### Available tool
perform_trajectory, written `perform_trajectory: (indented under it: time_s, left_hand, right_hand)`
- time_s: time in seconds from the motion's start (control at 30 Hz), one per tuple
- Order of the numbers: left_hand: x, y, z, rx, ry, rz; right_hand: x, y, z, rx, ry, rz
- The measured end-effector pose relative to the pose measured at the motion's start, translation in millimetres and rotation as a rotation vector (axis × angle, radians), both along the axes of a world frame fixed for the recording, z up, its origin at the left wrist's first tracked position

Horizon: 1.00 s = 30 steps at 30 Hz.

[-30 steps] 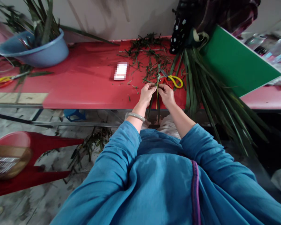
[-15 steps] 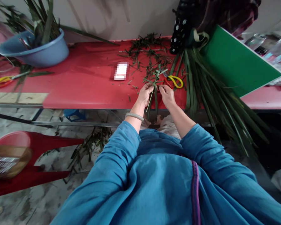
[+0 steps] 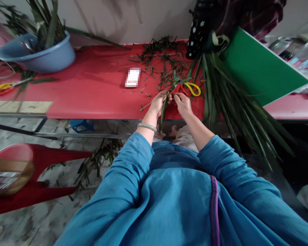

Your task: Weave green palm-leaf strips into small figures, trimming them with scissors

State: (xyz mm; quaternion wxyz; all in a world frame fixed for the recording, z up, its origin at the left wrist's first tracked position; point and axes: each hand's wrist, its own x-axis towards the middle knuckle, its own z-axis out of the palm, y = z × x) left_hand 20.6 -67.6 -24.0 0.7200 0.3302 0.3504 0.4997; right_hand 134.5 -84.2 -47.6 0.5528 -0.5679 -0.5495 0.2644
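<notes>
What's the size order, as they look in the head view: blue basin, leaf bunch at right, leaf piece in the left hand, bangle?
Largest to smallest:
1. leaf bunch
2. blue basin
3. leaf piece, partly hidden by the left hand
4. bangle

A head-worn camera looks forward and down, close over blue sleeves point(image 3: 128, 164), to left hand point(image 3: 158, 102), right hand point(image 3: 183, 104) and red table point(image 3: 97, 92) beyond.

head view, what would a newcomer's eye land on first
Probably the big green board, tilted on the red table's right, and long leaves fanning over the near edge beside it. Then the blue basin at far left and, at the centre, the left hand holding a leaf piece.
</notes>
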Motion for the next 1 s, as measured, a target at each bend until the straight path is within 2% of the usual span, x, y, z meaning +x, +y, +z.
perform_trajectory:
  time_s: [0.3, 0.67, 0.83, 1.0]
  left_hand:
    - [-1.8, -2.5, 5.7, -0.050, -0.004, -0.008]
    - [-5.0, 1.2, 0.6, -0.061, -0.044, -0.063]
    - [-5.9, 1.4, 0.2, -0.071, -0.086, -0.086]
    - [-8.0, 1.7, 0.4, -0.112, -0.108, -0.176]
  right_hand:
    - [-0.4, -1.7, 2.6, -0.034, -0.019, 0.017]
    - [-1.6, -1.6, 1.3, -0.027, -0.024, -0.003]
    - [-2.2, -0.4, -0.3, -0.022, 0.046, 0.015]
    - [0.6, 1.1, -4.2, 0.072, -0.031, -0.078]
